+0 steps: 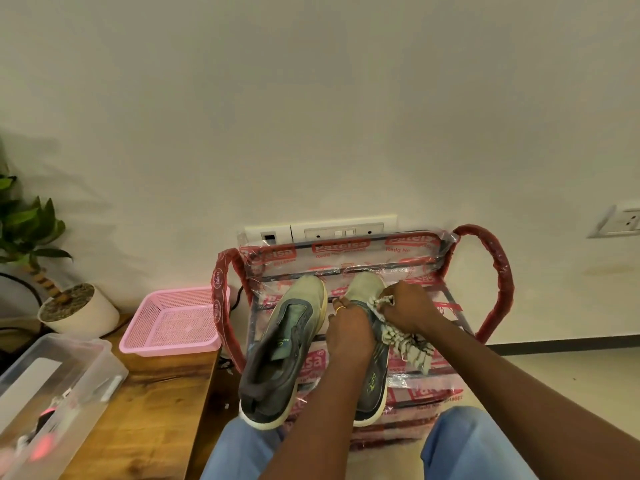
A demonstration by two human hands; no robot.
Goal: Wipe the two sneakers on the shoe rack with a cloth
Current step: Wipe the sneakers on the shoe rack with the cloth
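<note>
Two grey sneakers with pale green toes lie side by side on the top shelf of the plastic-wrapped shoe rack (446,299). The left sneaker (284,344) is untouched. My left hand (349,334) grips the middle of the right sneaker (367,289), covering its laces. My right hand (405,308) holds a striped white cloth (408,344) bunched against that sneaker's right side near the toe; the cloth's loose end hangs down over the shelf.
A pink mesh basket (176,323) and a clear lidded box (52,386) sit on a wooden table (152,403) to the left, beside a potted plant (72,306). The rack stands against a white wall with sockets (332,232). My knees in blue trousers are below.
</note>
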